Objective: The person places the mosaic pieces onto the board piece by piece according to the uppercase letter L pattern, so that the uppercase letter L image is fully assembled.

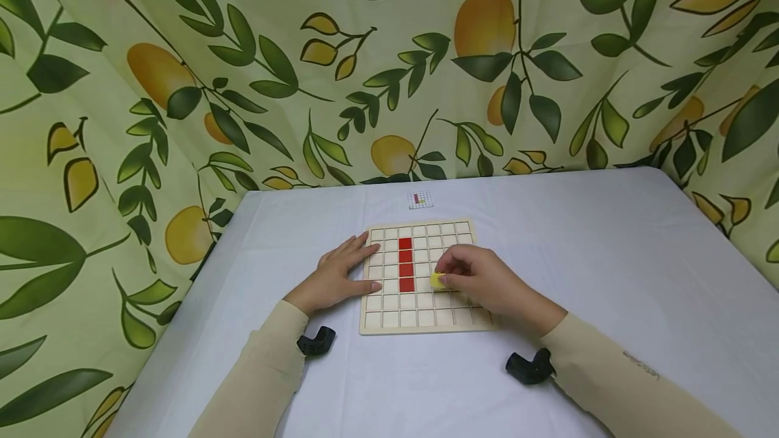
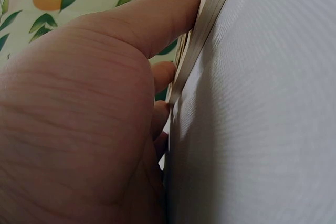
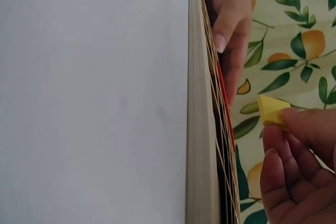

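Note:
A wooden grid board [image 1: 389,320] lies on the white-covered table. Several red squares [image 1: 406,263] form a column in its left half. My left hand [image 1: 333,270] rests at the board's left edge, fingers extended, with the thumb and fingertips on the rim; in the left wrist view, the hand [image 2: 79,114] lies alongside that edge. Over the right half, my right hand [image 1: 489,282] pinches a small yellow block [image 1: 436,280] between thumb and fingers. The right wrist view shows this yellow block [image 3: 270,110] held a little above the board's surface, not touching it.
A small card [image 1: 420,200] printed with a coloured grid lies behind the board. Black wrist devices [image 1: 318,342] sit by both sleeves. A leaf-and-fruit patterned curtain [image 1: 389,73] hangs behind the white tablecloth [image 1: 608,235].

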Demonstrator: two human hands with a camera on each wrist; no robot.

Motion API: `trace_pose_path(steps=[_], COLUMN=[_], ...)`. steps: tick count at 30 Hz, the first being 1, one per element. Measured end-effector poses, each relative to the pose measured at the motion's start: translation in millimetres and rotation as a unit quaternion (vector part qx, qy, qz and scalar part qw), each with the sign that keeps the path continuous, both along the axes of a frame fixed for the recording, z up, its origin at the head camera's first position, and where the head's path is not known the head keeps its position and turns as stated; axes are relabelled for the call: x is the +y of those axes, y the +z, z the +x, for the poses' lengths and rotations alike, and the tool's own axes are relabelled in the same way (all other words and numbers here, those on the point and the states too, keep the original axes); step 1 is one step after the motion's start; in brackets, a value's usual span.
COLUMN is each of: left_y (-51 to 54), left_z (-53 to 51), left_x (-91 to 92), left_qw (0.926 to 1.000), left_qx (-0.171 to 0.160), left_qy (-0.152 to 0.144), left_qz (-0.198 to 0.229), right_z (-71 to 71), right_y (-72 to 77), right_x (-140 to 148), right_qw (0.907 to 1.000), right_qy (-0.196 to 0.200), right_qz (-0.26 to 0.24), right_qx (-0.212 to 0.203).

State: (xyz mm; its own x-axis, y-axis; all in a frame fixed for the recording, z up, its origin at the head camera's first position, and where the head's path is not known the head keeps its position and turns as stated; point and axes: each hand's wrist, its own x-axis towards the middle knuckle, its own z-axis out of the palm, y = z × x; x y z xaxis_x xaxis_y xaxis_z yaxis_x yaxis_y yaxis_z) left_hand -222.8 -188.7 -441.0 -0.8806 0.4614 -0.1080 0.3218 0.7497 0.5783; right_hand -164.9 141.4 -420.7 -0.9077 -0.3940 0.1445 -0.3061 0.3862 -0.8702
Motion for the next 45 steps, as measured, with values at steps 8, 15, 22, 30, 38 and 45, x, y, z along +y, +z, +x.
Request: trace_pose_path(steps=[8, 15, 22, 30, 38, 45], left_y=[1.1, 1.8, 2.7, 2.4, 3.1, 2.8], left_z=[-0.4, -0.4, 0.2, 0.2, 0.9, 2.0], left_x=[1.4, 2.0, 1.7, 0.4, 0.7, 1.1], left_qw=[1.0, 1.0, 1.0, 1.0, 1.0, 1.0], left_qx=[0.0, 0.001, -0.005, -0.006, -0.006, -0.007], left_qy=[-0.001, -0.002, 0.004, 0.002, 0.002, 0.005], left_qz=[-0.002, -0.002, -0.004, 0.0, 0.001, 0.002], right_z=[-8.4, -8.9, -8.3, -7.0, -7.2, -5.9], right_y=[-7.8, -13.1, -14.5, -14.8, -10.9, 0.2], right_x=[-19, -23, -27, -26, -18, -7], right_qw=[0.9999, 0.9991, 0.9981, 0.9968, 0.9967, 0.9947], right_qy=[-0.006, -0.01, -0.012, 0.005, 0.044, 0.055], right_qz=[0.013, 0.041, 0.06, 0.08, 0.061, 0.016], right_qx=[0.004, 0.0, 0.004, 0.005, -0.029, -0.086])
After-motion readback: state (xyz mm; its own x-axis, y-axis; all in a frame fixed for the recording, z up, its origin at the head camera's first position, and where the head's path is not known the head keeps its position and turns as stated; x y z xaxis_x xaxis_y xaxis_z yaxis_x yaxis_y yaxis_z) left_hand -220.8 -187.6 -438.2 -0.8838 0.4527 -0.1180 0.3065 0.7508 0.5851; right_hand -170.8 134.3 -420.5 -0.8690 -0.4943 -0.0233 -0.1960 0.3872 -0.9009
